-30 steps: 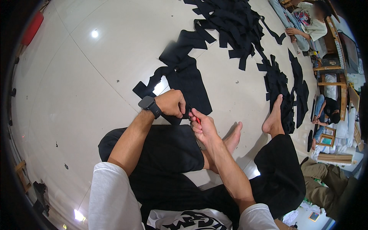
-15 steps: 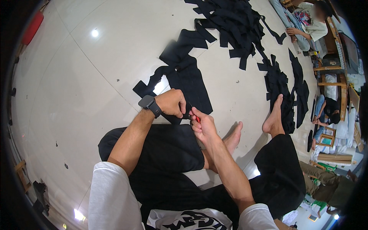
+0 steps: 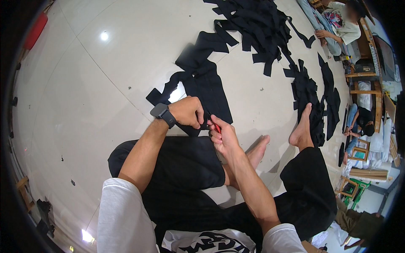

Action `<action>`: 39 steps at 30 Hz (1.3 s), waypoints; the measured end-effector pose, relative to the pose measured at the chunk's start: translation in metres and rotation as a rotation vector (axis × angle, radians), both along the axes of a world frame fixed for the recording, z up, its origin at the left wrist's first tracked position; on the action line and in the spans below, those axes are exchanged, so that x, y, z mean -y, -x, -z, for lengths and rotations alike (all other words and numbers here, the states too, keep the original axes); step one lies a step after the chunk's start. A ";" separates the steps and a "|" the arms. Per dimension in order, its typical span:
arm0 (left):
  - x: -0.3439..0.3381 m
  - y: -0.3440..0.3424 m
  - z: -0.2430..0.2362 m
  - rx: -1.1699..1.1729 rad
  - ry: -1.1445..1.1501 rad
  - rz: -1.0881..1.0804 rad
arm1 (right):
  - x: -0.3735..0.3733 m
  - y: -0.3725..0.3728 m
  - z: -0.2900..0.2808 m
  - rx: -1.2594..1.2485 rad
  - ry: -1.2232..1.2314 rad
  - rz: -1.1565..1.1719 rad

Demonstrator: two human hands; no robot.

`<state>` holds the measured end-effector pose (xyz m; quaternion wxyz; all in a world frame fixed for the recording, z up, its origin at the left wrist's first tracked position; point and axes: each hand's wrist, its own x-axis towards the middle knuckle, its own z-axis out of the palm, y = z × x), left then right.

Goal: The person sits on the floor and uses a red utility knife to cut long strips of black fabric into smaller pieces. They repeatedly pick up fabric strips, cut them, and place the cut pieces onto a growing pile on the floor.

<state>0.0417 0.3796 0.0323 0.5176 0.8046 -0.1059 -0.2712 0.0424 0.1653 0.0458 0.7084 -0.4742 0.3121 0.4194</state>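
My left hand (image 3: 187, 113), below a dark wristwatch (image 3: 163, 114), pinches the edge of a black fabric piece (image 3: 207, 90) lying on the floor. Just to its right my right hand (image 3: 224, 138) is closed on a small red-handled cutting tool (image 3: 217, 128), whose tip sits at the fabric beside my left fingers; the blades are too small to make out clearly. A narrower folded black band (image 3: 154, 96) trails left of the fabric. My legs are bent beneath my forearms, in black trousers (image 3: 181, 164).
Piles of black strips (image 3: 257, 29) lie ahead, with another pile (image 3: 303, 84) under my right foot. Two people (image 3: 344, 33) (image 3: 362, 122) sit along the right side near wooden frames (image 3: 358, 149), and another person (image 3: 358, 225) is at lower right. A red object (image 3: 36, 31) stands at far left.
My hands and the cutting tool have shifted very slightly up and left. The person at lower right has moved down, exposing a green object and a wooden frame.
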 end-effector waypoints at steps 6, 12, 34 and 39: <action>-0.007 -0.001 0.000 -0.027 0.015 -0.035 | 0.007 0.003 0.001 -0.031 -0.044 -0.023; -0.005 0.000 0.002 -0.030 0.042 -0.004 | -0.001 0.001 0.005 0.007 -0.023 -0.001; -0.005 -0.003 0.000 -0.052 0.021 0.013 | -0.005 -0.003 0.006 0.007 -0.009 0.053; -0.005 -0.003 -0.002 -0.074 0.002 0.009 | -0.009 -0.002 0.006 0.028 0.024 0.061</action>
